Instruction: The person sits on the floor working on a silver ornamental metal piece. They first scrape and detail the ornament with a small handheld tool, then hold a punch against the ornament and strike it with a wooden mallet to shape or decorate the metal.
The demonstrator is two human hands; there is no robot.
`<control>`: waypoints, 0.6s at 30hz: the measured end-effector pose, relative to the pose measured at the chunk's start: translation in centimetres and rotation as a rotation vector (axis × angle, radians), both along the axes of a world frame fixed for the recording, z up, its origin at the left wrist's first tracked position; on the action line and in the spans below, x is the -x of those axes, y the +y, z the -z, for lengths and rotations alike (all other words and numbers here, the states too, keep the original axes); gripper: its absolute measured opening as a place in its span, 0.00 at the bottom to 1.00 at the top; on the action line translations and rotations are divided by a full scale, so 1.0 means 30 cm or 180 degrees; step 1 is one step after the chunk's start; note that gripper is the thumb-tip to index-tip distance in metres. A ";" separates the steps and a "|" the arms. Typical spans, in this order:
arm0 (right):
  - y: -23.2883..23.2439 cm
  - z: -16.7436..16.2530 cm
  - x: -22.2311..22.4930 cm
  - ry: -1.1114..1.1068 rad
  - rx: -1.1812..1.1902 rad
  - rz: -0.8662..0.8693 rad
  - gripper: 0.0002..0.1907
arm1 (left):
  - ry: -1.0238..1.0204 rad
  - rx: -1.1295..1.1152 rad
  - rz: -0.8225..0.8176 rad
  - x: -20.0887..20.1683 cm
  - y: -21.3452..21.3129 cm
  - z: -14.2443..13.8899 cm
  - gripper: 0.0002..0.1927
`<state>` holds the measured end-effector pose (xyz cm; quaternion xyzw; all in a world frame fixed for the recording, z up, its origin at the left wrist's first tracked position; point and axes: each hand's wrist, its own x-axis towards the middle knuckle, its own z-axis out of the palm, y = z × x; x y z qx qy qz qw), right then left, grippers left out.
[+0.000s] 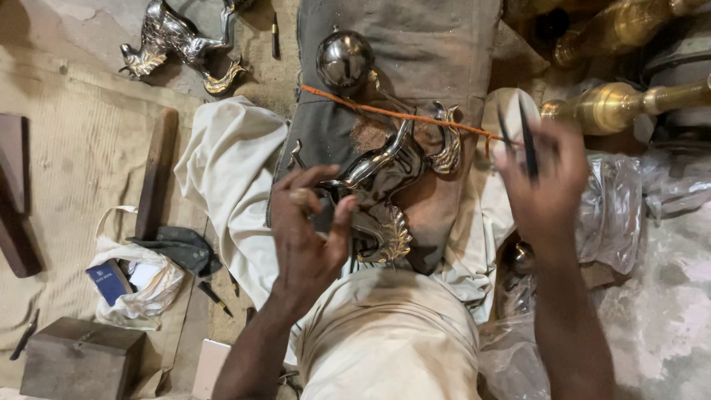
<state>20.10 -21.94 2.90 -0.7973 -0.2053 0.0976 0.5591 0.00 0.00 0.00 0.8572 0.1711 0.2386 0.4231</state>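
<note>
A workshop floor (666, 326) of rough, pale concrete, laid with woven matting (81, 170) on one side, carries everything here; the person sits on it with a dark, dusty cloth pad (415, 52) spread over the lap.

On that pad, near its middle, lies a polished silver-coloured metal animal figure (392, 167), smooth along the body and finely chased on its curled, leaf-like tail and mane. An orange cord (385, 112) runs taut across it, apparently to pin it to the pad while it is worked.

The left hand (307, 237) is closed on the figure's near end, thumb and fingers clamped on the metal, steadying it. The right hand (544, 185) is raised just off the pad's far edge, fingers pinched together around thin dark tools (527, 141), slim and pointed like chasing punches; this hand is blurred.

A shiny metal ball (344, 59) rests at the pad's top. A second chased metal figure (178, 41) lies on the floor beyond the matting. Turned brass pieces (615, 104) lie at the far corner, above crumpled clear plastic (615, 215). A cream cloth (229, 170), a wooden box (81, 359) and a dark wooden bar (155, 170) lie beside the pad.
</note>
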 end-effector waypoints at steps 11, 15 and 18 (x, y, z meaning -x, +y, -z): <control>0.205 0.047 -0.090 -0.2532 0.0750 -0.0586 0.23 | 0.0181 0.1078 0.0443 0.046 0.026 -0.157 0.21; 0.117 -0.019 0.178 -0.1678 -0.0275 -0.2762 0.35 | -0.0082 0.0303 0.1086 0.003 -0.003 -0.168 0.28; 0.074 -0.041 0.220 -0.0659 -0.0103 -0.2809 0.31 | 0.0331 -0.0020 0.1558 -0.017 -0.055 -0.173 0.24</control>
